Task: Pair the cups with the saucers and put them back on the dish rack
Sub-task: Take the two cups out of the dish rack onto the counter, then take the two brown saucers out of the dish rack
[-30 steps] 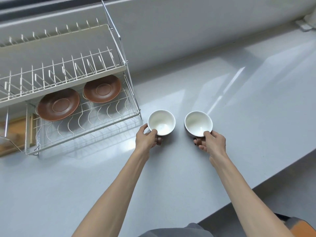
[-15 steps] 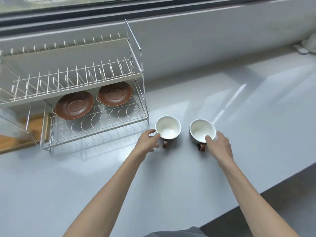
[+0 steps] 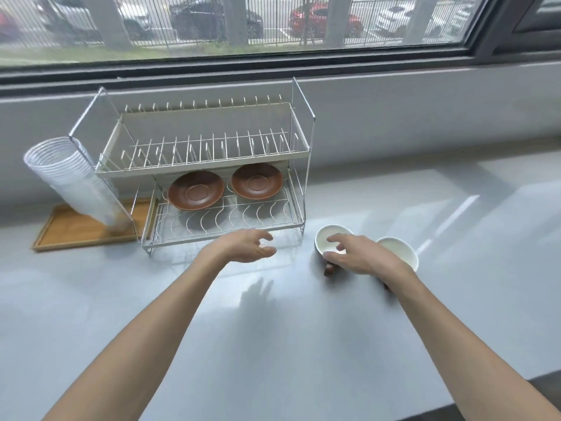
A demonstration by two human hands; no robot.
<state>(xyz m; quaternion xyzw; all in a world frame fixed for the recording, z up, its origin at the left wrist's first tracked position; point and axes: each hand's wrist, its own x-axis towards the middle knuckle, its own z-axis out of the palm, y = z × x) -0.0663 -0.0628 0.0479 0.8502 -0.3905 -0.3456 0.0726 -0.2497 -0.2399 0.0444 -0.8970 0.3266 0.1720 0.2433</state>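
Note:
Two white-lined cups with brown handles stand on the grey counter to the right of the dish rack [image 3: 299, 153]. The left cup [image 3: 327, 235] is partly covered by my right hand [image 3: 361, 256], whose fingers are spread over its rim without gripping. The right cup [image 3: 400, 250] shows behind that wrist. Two brown saucers lie on the rack's lower shelf, one on the left [image 3: 195, 190] and one on the right [image 3: 256, 181]. My left hand [image 3: 246, 245] hovers open at the lower shelf's front edge, holding nothing.
A stack of clear plastic cups [image 3: 71, 180] leans on the rack's left side above a wooden tray [image 3: 76, 230]. The rack's upper shelf holds nothing. A wall and window sill run behind the rack. The counter's front edge falls off at lower right.
Both hands have let go of the cups. My left hand moved left to the rack's front; my right hand shifted over the left cup. The view tilted up, showing the window.

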